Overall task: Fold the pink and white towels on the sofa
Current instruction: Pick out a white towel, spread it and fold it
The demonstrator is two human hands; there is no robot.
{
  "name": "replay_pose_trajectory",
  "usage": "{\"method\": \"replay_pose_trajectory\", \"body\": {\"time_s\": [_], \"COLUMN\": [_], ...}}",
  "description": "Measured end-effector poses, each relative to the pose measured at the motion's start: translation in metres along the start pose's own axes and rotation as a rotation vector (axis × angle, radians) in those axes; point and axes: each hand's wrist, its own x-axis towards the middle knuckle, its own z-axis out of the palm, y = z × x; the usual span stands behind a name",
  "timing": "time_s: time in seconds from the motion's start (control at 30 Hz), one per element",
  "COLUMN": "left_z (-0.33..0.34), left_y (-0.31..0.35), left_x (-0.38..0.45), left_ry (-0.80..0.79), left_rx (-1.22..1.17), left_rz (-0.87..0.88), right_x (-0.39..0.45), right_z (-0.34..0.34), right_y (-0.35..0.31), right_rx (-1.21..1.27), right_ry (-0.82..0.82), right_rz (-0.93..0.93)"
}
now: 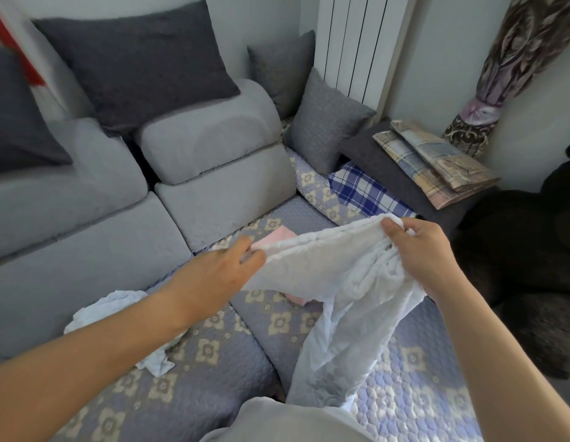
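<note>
A white towel (334,282) hangs in the air above the sofa seat, its top edge stretched between my two hands and the rest drooping down. My right hand (427,250) grips its bunched right corner. My left hand (223,269) pinches the left end of the top edge. Under the white towel lies a pink towel (277,235) on the seat, mostly hidden, with a small pink corner (298,299) showing below. A second white cloth (114,306) lies crumpled on the seat, partly under my left forearm.
The sofa seat has a lilac quilted cover with flower print (213,352). Grey back cushions (213,154) and dark pillows (140,59) line the back. A blue checked cloth (366,193) and folded plaid linens (433,164) sit at right, beside a dark plush toy (526,250).
</note>
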Motion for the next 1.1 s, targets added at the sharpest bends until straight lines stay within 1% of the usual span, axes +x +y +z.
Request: {"method": "replay_pose_trajectory", "body": {"time_s": [0.07, 0.17, 0.3, 0.4, 0.57, 0.7, 0.77, 0.87, 0.93, 1.0, 1.1], "left_z": [-0.003, 0.001, -0.009, -0.009, -0.006, -0.002, 0.003, 0.01, 0.011, 0.013, 0.015], "left_y": [-0.005, -0.01, -0.005, -0.004, -0.005, -0.002, -0.004, -0.009, -0.01, -0.009, -0.01], "left_x": [0.002, 0.006, 0.008, 0.008, 0.008, 0.006, 0.004, -0.001, -0.006, -0.011, -0.018], "left_ry": [0.004, -0.06, -0.131, -0.14, -0.104, -0.078, -0.045, 0.013, 0.061, 0.095, 0.176], "left_rx": [0.03, 0.04, 0.193, 0.159, 0.116, 0.026, -0.084, -0.245, -0.305, -0.271, -0.149], "left_rz": [0.013, 0.05, 0.126, 0.129, 0.152, 0.171, 0.092, -0.111, -0.174, -0.186, -0.168], "right_x": [0.001, 0.0, -0.003, -0.003, -0.005, -0.007, -0.007, -0.004, -0.004, -0.004, -0.005], "right_z": [0.0, 0.003, 0.004, 0.001, -0.004, -0.002, -0.003, -0.009, -0.01, -0.008, -0.005], "right_y": [0.001, 0.0, -0.001, 0.0, 0.005, 0.007, 0.009, 0.013, 0.017, 0.019, 0.02], "right_rx": [0.005, 0.001, -0.006, -0.013, -0.003, -0.003, -0.002, 0.007, 0.003, 0.002, -0.008], "right_ry": [-0.006, -0.044, -0.065, -0.055, -0.052, -0.053, -0.043, -0.025, -0.026, -0.03, -0.051], "right_rz": [-0.006, -0.045, -0.064, -0.037, -0.026, -0.029, -0.03, -0.017, -0.013, -0.023, -0.043]}}
